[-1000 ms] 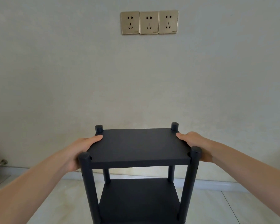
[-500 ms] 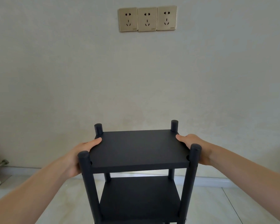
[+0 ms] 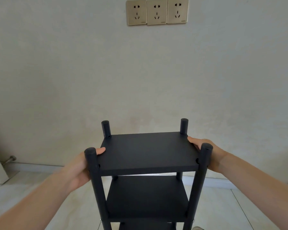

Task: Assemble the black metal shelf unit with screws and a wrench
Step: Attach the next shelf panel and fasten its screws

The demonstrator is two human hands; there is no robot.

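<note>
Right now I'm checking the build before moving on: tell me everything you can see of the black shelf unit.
The matte black shelf unit, metal by its look, stands upright near the pale wall. Four round posts rise just above its flat top panel; two lower panels show beneath. The left hand grips the top panel's left edge, thumb on top; the right hand grips its right edge. Its feet are out of view.

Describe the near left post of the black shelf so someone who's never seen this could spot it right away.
Find the black shelf unit standing before the wall. Four round posts rise past its top panel's corners. The near left post is the one closest to the camera beside the left hand, whose thumb rests on the panel just behind it.
</note>
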